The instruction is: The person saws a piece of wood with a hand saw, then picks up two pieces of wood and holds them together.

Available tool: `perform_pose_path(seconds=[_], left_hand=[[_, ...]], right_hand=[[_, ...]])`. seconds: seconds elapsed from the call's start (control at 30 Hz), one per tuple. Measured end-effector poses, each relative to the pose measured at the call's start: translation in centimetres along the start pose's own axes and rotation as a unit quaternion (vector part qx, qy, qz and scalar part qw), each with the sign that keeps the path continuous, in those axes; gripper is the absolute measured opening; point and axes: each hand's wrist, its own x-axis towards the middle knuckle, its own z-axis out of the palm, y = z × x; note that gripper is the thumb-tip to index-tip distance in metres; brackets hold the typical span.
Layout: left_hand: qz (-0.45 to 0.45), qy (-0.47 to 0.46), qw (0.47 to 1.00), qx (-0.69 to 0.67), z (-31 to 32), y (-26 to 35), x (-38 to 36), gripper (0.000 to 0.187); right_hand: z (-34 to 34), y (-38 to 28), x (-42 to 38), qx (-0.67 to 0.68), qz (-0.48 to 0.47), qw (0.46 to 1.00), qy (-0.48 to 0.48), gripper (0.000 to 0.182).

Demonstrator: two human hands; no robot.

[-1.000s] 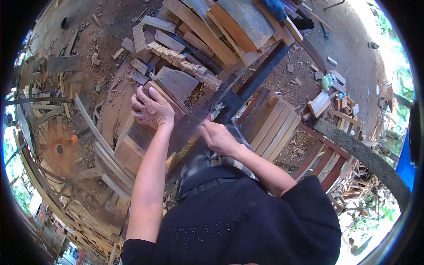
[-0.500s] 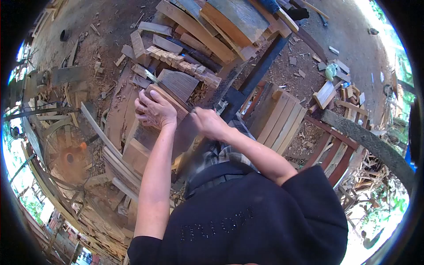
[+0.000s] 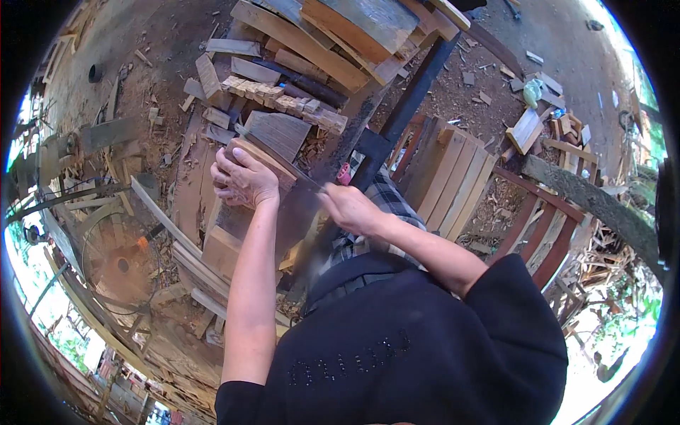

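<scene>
My left hand (image 3: pixel 244 180) is closed over the end of a brown wooden block (image 3: pixel 273 161), with the thumb on top and the fingers around the far side. Along the block's upper edge lies a long, narrow metal tool that looks like a file (image 3: pixel 303 176). Its near end is in my right hand (image 3: pixel 350 210), whose fingers are wrapped around it and hide the handle. The tool's far tip pokes out just beyond the block. Beneath the hands is a larger wooden piece (image 3: pixel 225 248).
Stacked boards (image 3: pixel 347 32) and a notched wood strip (image 3: pixel 283 99) lie ahead. A dark metal bar (image 3: pixel 418 92) runs on the right beside a slatted wooden piece (image 3: pixel 453 177). A fan (image 3: pixel 120 262) stands at left. A pink object (image 3: pixel 343 174) shows near my right hand. Wood scraps litter the ground.
My right hand has drawn back toward my body and slightly right, pulling the tool along the block, so less of its tip sticks out. My left hand keeps its grip. The view has shifted slightly.
</scene>
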Motion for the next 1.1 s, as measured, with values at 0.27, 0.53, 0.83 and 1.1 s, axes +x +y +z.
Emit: perform_pose_path(seconds=[0.27,0.53,0.83,1.1], left_hand=[[0.005,0.002,1.0,-0.004,-0.2,-0.2,0.0,0.047],[0.004,0.011,1.0,0.0,0.0,-0.2,0.0,0.047],[0.013,0.017,1.0,0.011,0.2,-0.8,-0.1,0.047],[0.043,0.038,0.998,-0.024,0.3,-0.6,0.3,0.048]], right_hand=[[1.1,-0.2,3.8,-0.017,-0.003,1.0,-0.013,0.029],[0.5,-0.4,2.1,-0.005,0.025,0.999,-0.025,0.03],[-1.0,-1.3,0.1,0.0,0.045,0.997,-0.065,0.032],[-0.8,-0.9,0.1,-0.003,0.066,0.996,-0.062,0.031]])
